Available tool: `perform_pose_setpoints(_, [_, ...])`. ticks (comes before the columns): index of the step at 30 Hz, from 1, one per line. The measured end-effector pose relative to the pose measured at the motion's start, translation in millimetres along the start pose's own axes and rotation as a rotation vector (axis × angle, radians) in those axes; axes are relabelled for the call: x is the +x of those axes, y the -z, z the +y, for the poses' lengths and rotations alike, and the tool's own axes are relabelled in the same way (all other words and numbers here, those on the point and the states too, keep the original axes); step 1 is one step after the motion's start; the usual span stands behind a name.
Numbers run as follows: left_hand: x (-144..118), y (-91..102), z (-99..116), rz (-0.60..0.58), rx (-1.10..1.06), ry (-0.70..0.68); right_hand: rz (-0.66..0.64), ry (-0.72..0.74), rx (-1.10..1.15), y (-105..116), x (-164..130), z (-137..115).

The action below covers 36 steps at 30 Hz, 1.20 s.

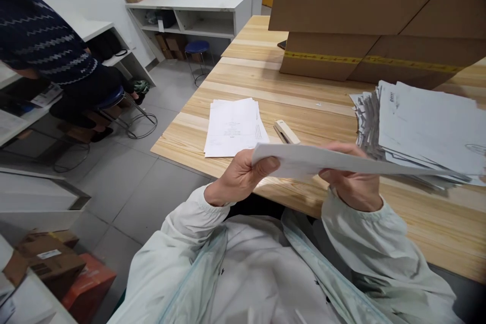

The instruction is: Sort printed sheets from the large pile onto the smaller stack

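From the head view, a thin sheaf of paper point(322, 162) is held flat above the near edge of the worktop point(304, 106). It is pinched at its left end by the left hand point(243, 174), thumb on top; the right hand point(349, 177) is closed on it from beneath, fingers largely hidden. A fanned paper stack point(425, 131) is seen just right, a stapler point(285, 132), possibly, behind, and flat sheets point(233, 126) further left. Cardboard boxes point(372, 15) are piled beyond.

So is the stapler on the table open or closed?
Closed. The stapler lies flat on the table, top arm down against its base, beside the small paper stack.
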<state>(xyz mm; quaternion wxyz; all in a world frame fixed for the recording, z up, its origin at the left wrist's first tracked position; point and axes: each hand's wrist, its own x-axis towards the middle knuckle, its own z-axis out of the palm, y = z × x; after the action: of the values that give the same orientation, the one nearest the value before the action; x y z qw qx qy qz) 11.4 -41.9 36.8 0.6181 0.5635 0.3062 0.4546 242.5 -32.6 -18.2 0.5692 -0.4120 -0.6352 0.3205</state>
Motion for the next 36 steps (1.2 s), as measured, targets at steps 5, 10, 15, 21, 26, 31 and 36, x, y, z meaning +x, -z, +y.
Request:
perform_pose_setpoints(5, [11,1.8,-14,0.027,0.107,-0.088,0.021,-0.073,-0.053,4,-8,12])
perform_pose_setpoints(10, [12,2.8,-43,0.143,0.087,-0.044,0.162,-0.213,-0.063,1,-19,27])
perform_pose_setpoints(15, [12,-4.5,-39,0.154,0.072,-0.006,0.188,-0.204,-0.065,-2,-17,20])
perform_pose_setpoints(21, [-3,-40.6,-50,0.390,-0.052,-0.011,0.320,-0.369,-0.255,24,-33,-4])
perform_pose_setpoints(26, [-18,-59.2,-78,0.102,-0.059,0.292,0.127,-0.727,-0.112,67,-56,-2])
perform_pose_setpoints(31, [-5,-60.7,-90,-0.170,-0.360,0.707,0.103,-0.815,-0.112,79,-65,16])
perform_pose_setpoints(36, [13,-61.4,-89,-0.111,-0.386,0.713,0.134,-0.760,-0.090,72,-43,21])
